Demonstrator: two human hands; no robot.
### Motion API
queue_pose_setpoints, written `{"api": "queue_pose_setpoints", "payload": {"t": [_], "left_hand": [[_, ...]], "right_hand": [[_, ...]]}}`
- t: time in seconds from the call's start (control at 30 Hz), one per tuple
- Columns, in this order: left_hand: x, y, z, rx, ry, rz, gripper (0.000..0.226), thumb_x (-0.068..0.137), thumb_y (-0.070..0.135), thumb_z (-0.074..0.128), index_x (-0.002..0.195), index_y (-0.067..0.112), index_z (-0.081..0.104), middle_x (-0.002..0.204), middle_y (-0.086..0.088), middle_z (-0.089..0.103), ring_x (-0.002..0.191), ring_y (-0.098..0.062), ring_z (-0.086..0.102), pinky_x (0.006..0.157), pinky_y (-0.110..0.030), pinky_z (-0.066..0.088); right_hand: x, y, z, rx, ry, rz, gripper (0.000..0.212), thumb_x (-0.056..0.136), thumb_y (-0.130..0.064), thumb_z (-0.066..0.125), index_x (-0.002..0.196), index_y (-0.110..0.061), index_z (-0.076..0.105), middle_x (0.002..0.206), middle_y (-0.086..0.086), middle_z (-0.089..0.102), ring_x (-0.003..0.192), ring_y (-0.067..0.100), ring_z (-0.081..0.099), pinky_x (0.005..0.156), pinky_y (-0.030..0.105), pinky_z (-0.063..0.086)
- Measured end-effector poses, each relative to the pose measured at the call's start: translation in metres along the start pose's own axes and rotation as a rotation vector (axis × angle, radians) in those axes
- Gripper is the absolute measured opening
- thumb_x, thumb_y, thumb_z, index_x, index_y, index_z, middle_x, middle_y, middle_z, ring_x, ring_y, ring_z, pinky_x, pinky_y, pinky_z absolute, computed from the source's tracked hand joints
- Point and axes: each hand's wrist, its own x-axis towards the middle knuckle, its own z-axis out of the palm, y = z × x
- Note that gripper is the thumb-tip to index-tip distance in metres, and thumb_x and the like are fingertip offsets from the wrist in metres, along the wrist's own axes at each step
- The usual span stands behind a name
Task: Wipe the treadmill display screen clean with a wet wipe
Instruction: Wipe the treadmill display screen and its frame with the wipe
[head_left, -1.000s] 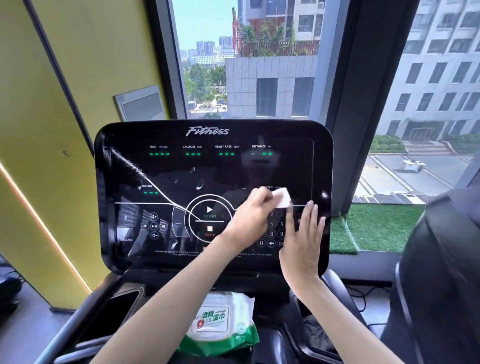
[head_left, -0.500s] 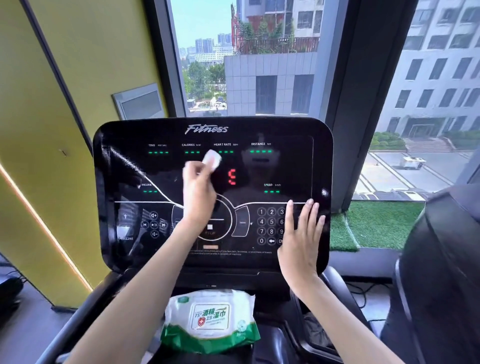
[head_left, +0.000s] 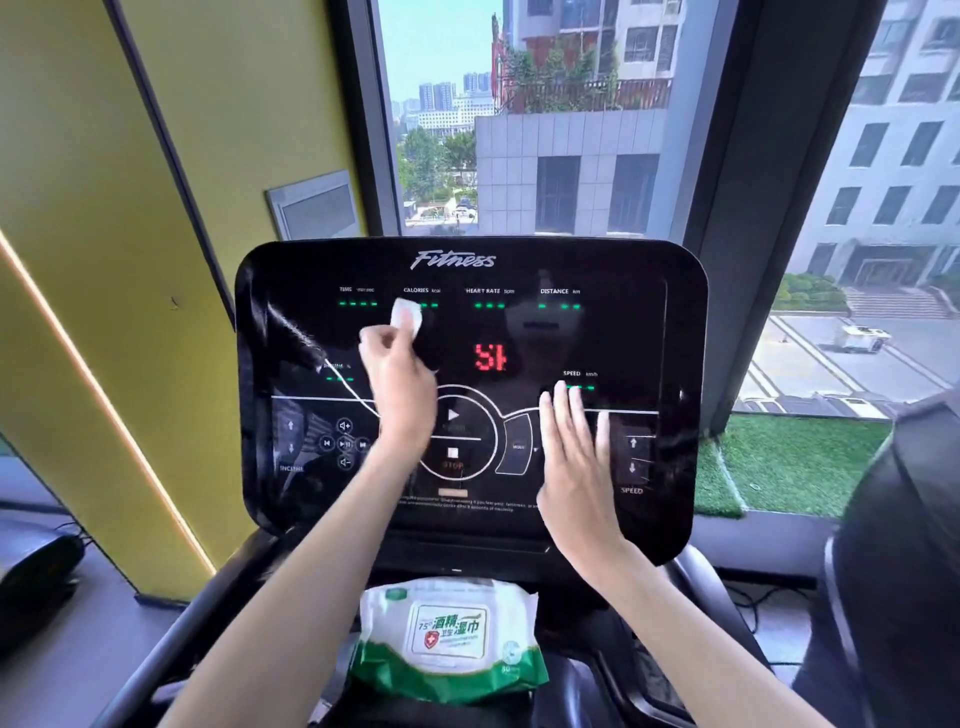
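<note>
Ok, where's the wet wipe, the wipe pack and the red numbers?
wet wipe (head_left: 406, 314): head view, middle of the white wad.
wipe pack (head_left: 449, 636): head view, its printed label.
red numbers (head_left: 490, 357): head view, middle of the glowing digits.

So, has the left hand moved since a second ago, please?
Yes: the left hand went up and left, from the SPEED label to the CALORIES label.
</note>
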Motion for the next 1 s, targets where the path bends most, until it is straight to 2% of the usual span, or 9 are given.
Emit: {"api": "queue_pose_setpoints", "payload": {"t": [0.17,0.23,0.33,0.4,0.57,0.63,0.77,0.93,1.0], "left_hand": [[-0.023,0.01,0.004,0.067,-0.49,0.659,0.059,0.07,-0.02,0.047,0.12,0.012,0.051,0.1,-0.003,0.037,0.086,-0.025,0.045,0.062,-0.042,0.051],[-0.005,-0.01,-0.009,0.033,-0.378,0.527,0.058,0.076,-0.018,0.047,0.125,0.012,0.053,0.1,-0.005,0.041,0.087,-0.024,0.048,0.069,-0.038,0.051],[0.015,-0.028,-0.022,-0.029,0.003,-0.027,0.04,0.087,-0.011,0.045,0.122,0.006,0.059,0.096,-0.008,0.041,0.082,-0.02,0.045,0.079,-0.031,0.046],[0.011,-0.02,-0.017,0.014,0.088,-0.211,0.03,0.087,-0.01,0.045,0.113,-0.002,0.059,0.098,-0.009,0.041,0.083,-0.023,0.046,0.081,-0.038,0.047],[-0.018,-0.005,-0.01,0.07,-0.429,0.557,0.05,0.075,-0.014,0.045,0.119,0.004,0.057,0.1,-0.004,0.041,0.089,-0.023,0.046,0.074,-0.024,0.045],[-0.001,-0.025,-0.018,0.072,-0.343,0.502,0.051,0.076,-0.016,0.046,0.121,0.005,0.058,0.099,-0.01,0.046,0.088,-0.023,0.048,0.075,-0.025,0.045],[0.006,-0.026,-0.024,0.064,0.055,-0.184,0.021,0.085,-0.011,0.047,0.099,-0.004,0.062,0.098,-0.013,0.047,0.086,-0.023,0.047,0.077,-0.039,0.05],[-0.028,-0.008,-0.012,0.098,-0.35,0.474,0.046,0.078,-0.01,0.04,0.119,0.006,0.055,0.098,-0.004,0.043,0.086,-0.023,0.047,0.062,-0.032,0.05],[-0.011,-0.028,-0.023,0.089,-0.293,0.376,0.047,0.078,-0.016,0.049,0.119,0.005,0.058,0.099,-0.009,0.047,0.087,-0.025,0.05,0.07,-0.036,0.053]], "right_hand": [[0.009,-0.015,0.003,0.028,-0.024,-0.097,0.085,0.064,0.016,0.05,0.144,0.001,0.025,0.153,0.016,0.022,0.143,0.026,0.014,0.115,0.047,0.008],[0.011,-0.014,0.004,0.039,-0.014,-0.109,0.084,0.063,0.017,0.051,0.143,0.002,0.027,0.151,0.017,0.026,0.142,0.026,0.018,0.115,0.045,0.008],[0.011,-0.011,0.007,0.015,0.002,-0.109,0.074,0.069,0.013,0.034,0.142,0.003,0.028,0.15,0.018,0.028,0.141,0.028,0.022,0.115,0.044,0.01],[0.011,-0.011,0.01,-0.018,0.013,-0.107,0.072,0.07,0.007,0.018,0.141,0.004,0.03,0.149,0.019,0.03,0.14,0.029,0.024,0.114,0.045,0.012],[0.013,-0.017,0.012,-0.059,0.024,-0.101,0.067,0.073,0.005,0.018,0.138,0.007,0.034,0.145,0.024,0.033,0.138,0.034,0.027,0.112,0.051,0.014],[0.012,-0.016,0.011,-0.074,0.036,-0.112,0.065,0.075,0.006,0.018,0.137,0.008,0.035,0.144,0.025,0.035,0.137,0.036,0.029,0.112,0.052,0.014],[0.011,-0.02,0.015,-0.077,0.064,-0.106,0.065,0.074,0.009,0.016,0.137,0.009,0.034,0.144,0.028,0.033,0.137,0.038,0.027,0.112,0.052,0.015],[0.013,-0.027,0.018,-0.085,0.073,-0.084,0.065,0.073,0.007,0.018,0.136,0.011,0.034,0.143,0.031,0.033,0.136,0.043,0.026,0.112,0.053,0.013],[0.012,-0.024,0.017,-0.095,0.061,-0.09,0.065,0.075,0.007,0.017,0.137,0.01,0.032,0.144,0.03,0.031,0.137,0.041,0.024,0.112,0.053,0.012]]}}
